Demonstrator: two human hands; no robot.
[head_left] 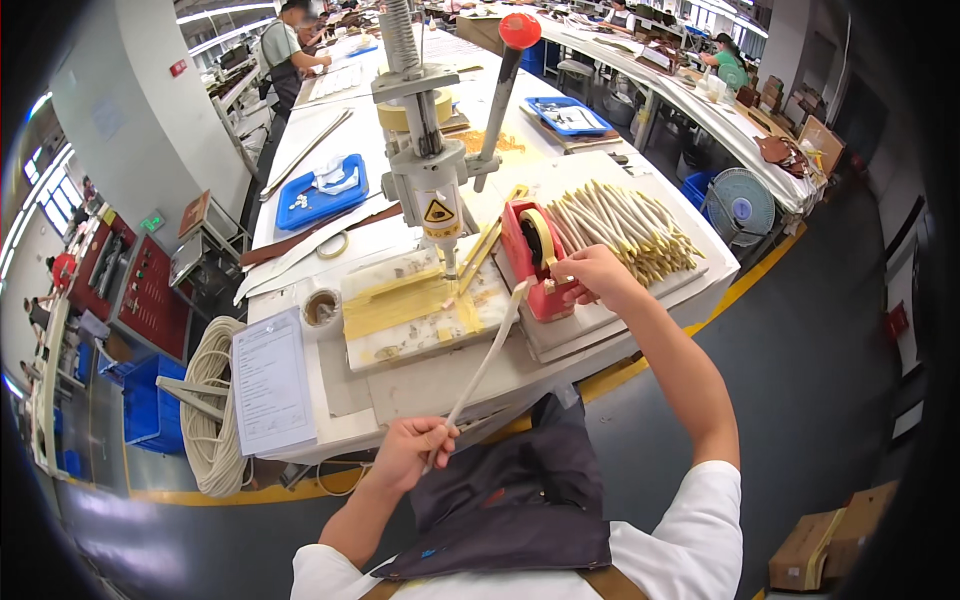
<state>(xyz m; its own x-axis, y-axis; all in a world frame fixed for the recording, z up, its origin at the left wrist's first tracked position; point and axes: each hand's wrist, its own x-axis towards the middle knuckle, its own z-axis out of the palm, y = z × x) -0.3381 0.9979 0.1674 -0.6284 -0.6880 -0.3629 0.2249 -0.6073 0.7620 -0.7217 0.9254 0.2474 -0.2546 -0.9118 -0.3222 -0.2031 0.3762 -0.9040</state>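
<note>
My left hand point(413, 450) pinches the lower end of a thin white cord piece point(482, 372), which slants up and away from me. Its far end stops just short of the red tape dispenser point(517, 245). At the front of that dispenser, my right hand point(597, 276) has thumb and fingers closed on the pale yellow tape point(551, 254); the fingertips are partly hidden. Beyond it lies a big pile of cut white cord pieces point(625, 225) with yellowish ends. Left of the dispenser a hand press point(432, 190) with a red-knobbed lever stands over a tape-covered white board point(400, 350).
Blue trays point(322, 194) sit farther back on the table. A cup-like container point(321, 309) and a printed sheet point(272, 385) are at the left edge, beside a hanging coil of white cord point(212, 430). A fan point(740, 206) stands right; other people work farther off.
</note>
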